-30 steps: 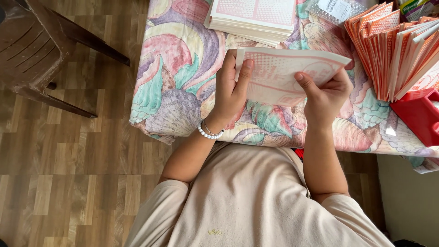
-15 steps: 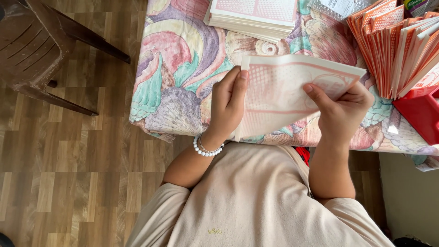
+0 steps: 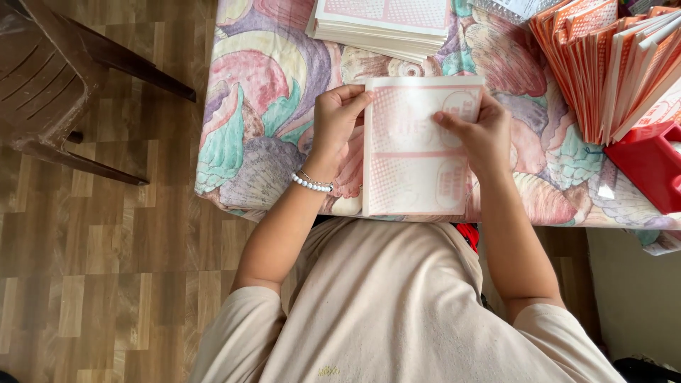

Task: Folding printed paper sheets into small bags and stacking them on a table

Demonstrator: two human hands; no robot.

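A pink-and-white printed paper sheet [image 3: 415, 152] lies upright on the shell-patterned tablecloth [image 3: 262, 120], folded along a straight left edge. My left hand [image 3: 337, 124], with a bead bracelet at the wrist, grips the sheet's top left corner, fingers curled over the fold. My right hand [image 3: 482, 135] holds the sheet's right edge, thumb pressed on its face near the upper right.
A flat stack of the same pink sheets [image 3: 386, 21] lies at the table's far edge. Folded orange-and-white sheets [image 3: 610, 67] stand fanned at the right, beside a red box [image 3: 649, 167]. A brown plastic chair [image 3: 50, 78] stands on the wood floor at left.
The sheet, held tilted and wide above the table before, has been turned upright and brought down against the cloth. Both hands shifted with it toward the table's middle.
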